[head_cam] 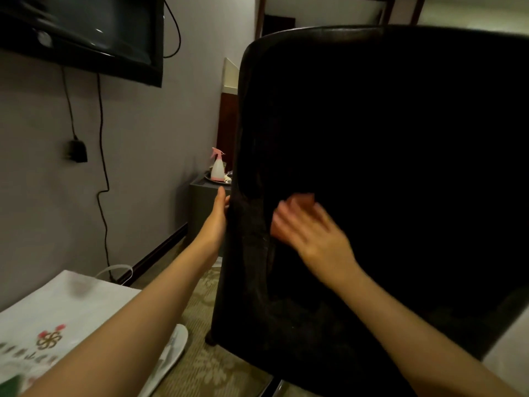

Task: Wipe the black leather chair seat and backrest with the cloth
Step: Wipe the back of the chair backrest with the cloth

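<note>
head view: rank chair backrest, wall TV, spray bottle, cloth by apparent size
1. chair backrest
2. wall TV, partly cropped by the frame
3-4. spray bottle and cloth: unsure; the cloth is mostly hidden under the right hand, and blurred.

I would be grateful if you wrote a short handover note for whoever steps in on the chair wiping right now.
Left hand: gripping the left edge of the black chair, steadying it.
Right hand: pressing the pink cloth flat against the chair's dark back surface, low on its left side; the hand is motion-blurred, so mid-wipe.
Spray bottle: on a tray on the small cabinet behind the chair.
Done: cannot tell how much is wiped; the surface is too dark.
Left: the rest of this surface, and the seat, which is out of view.
</note>
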The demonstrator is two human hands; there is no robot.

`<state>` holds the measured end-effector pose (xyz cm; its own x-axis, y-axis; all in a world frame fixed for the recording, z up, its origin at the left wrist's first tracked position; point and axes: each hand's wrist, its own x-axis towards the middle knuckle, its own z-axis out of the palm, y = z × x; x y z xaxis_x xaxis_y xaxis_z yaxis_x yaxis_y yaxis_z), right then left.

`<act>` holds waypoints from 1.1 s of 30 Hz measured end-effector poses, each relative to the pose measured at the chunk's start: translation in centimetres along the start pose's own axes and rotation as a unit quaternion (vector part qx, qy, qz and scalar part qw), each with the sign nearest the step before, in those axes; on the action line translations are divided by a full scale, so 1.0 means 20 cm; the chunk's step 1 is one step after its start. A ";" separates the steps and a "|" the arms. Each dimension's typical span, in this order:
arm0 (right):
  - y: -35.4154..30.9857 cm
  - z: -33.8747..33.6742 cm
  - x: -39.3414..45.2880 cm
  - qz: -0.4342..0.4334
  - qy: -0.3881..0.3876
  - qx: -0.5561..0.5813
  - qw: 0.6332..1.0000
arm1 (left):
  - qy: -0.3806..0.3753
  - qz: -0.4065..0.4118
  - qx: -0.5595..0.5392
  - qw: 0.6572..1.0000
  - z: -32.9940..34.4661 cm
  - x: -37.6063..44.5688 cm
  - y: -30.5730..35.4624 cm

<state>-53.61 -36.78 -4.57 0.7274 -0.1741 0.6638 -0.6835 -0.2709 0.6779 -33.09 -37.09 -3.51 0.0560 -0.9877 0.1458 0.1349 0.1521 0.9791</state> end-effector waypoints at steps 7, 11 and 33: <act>-0.24 0.14 -0.04 0.010 -0.029 0.005 0.999 | -0.004 0.001 -0.020 1.000 0.01 -0.04 0.00; -0.40 0.18 -0.38 -0.159 -0.220 -0.037 0.962 | -0.026 -0.007 0.002 1.000 -0.02 -0.07 0.02; -0.06 -0.03 0.16 -0.045 0.002 0.014 0.999 | -0.040 -0.004 -0.036 0.999 -0.02 -0.07 -0.04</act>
<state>-50.55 -36.39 -3.14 0.7856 -0.1437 0.6018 -0.6131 -0.3111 0.7262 -32.90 -35.87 -4.46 -0.0242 -0.9880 0.1527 0.2067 0.1444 0.9677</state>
